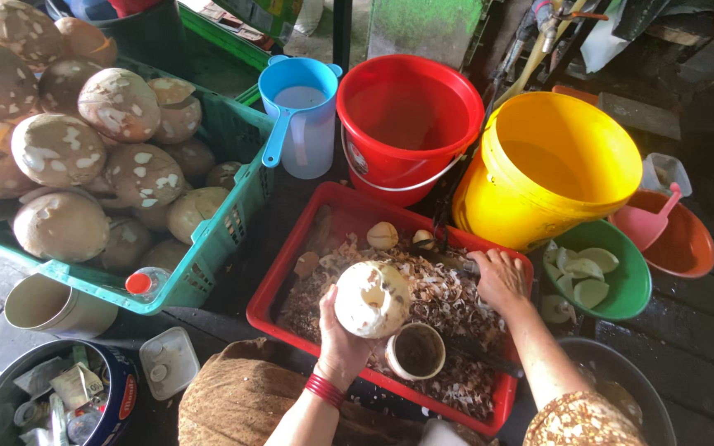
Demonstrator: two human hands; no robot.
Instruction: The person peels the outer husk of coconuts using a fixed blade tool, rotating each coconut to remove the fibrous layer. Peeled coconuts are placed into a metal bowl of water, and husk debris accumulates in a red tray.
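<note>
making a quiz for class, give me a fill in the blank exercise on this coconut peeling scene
1. The left hand holds a peeled ____ over the red tray.
2. The right hand rests in the tray beside the ____ bucket.
3. The unpeeled coconuts are piled in a ____ crate.

Missing words: coconut; yellow; green

Right hand (499, 279) hides knife handle; tin (51, 392) cut off by bottom edge.
</note>
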